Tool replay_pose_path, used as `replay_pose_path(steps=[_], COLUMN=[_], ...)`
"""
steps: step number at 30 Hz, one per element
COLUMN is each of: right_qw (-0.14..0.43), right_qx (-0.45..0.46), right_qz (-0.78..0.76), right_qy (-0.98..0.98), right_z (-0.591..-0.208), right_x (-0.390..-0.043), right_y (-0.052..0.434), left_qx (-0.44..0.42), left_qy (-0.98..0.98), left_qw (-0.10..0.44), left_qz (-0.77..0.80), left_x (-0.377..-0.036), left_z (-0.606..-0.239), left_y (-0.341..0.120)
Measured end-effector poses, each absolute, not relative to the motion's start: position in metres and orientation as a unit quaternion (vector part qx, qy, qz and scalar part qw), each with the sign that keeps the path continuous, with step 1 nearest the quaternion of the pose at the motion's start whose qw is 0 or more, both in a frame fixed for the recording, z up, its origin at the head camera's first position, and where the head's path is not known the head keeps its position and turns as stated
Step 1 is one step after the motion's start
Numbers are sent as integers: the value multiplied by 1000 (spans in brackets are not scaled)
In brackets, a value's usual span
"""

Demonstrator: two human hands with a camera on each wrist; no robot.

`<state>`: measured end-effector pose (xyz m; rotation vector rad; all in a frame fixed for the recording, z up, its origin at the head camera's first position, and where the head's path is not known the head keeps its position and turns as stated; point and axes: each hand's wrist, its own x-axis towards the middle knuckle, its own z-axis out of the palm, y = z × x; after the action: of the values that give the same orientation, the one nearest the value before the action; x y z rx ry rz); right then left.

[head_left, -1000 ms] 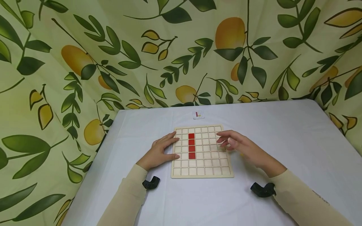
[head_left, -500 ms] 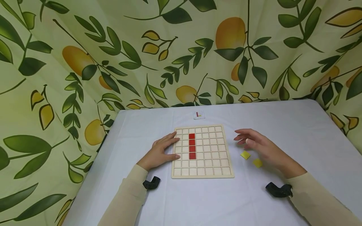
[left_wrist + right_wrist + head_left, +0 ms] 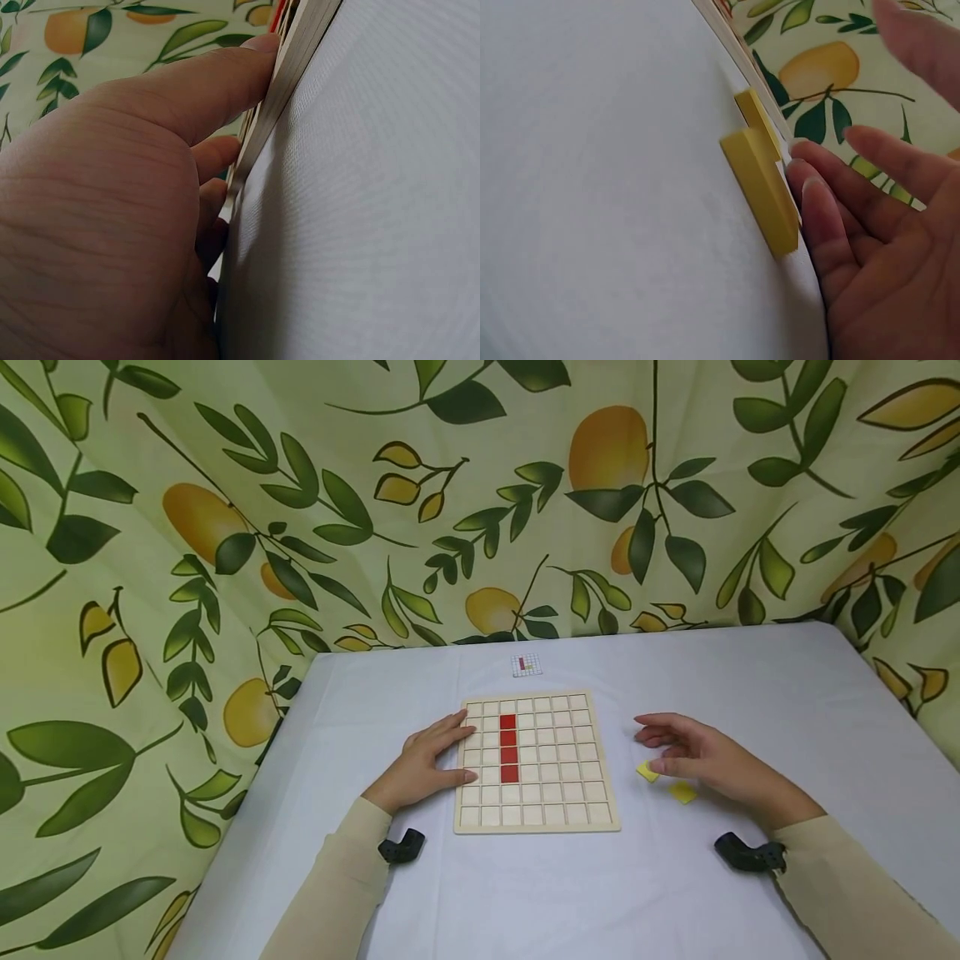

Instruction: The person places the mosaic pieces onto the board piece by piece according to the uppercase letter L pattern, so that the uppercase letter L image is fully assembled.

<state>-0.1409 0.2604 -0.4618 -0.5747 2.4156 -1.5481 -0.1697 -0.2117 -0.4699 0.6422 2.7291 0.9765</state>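
Apparently the work has reached the yellow pieces: four red square tiles (image 3: 509, 755) already run in a column on the pale wooden grid board (image 3: 562, 793), and the right hand (image 3: 701, 753) is at the flat yellow square tile (image 3: 644, 772) just beside the board's right edge. Its fingers are loosely bent around nothing; the thumb overlaps that tile in the head view, but I cannot tell whether they touch. The left hand (image 3: 429, 756) grasps nothing either, its spread fingers and thumb resting on the board's left edge, seemingly to steady it.

Next would probably come a pinch on the tile's edges, then a lift toward a cell (the small white printed card (image 3: 527, 665) beyond the board shows a yellow mark near a red column, too tiny to read exactly).

Both yellow pieces, that tile and a second yellow square tile (image 3: 683, 792) nearer the person, lie flat on the white cloth (image 3: 570, 893), thick-sided and plain.
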Motion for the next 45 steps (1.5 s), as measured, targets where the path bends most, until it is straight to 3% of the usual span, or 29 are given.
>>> replay_pose_path(steps=[13,19,30,45], right_qw=[115,86,35,37], right_qx=[-232,-216,-179,-195], right_qz=[-464,-446,-450,-522], right_qy=[847,864,874,829], right_z=[-467,-468,-465,-449], right_x=[-140,-140,-134,-124], right_y=[264,258,247,213], left_qx=[216,215,218,221], left_qy=[916,916,916,915], left_qw=[90,90,88,83], left_qz=[326,327,327,328], left_x=[-170,-170,-170,-170], left_z=[-468,-469,-469,-470], left_y=[-211,-212,-212,-212])
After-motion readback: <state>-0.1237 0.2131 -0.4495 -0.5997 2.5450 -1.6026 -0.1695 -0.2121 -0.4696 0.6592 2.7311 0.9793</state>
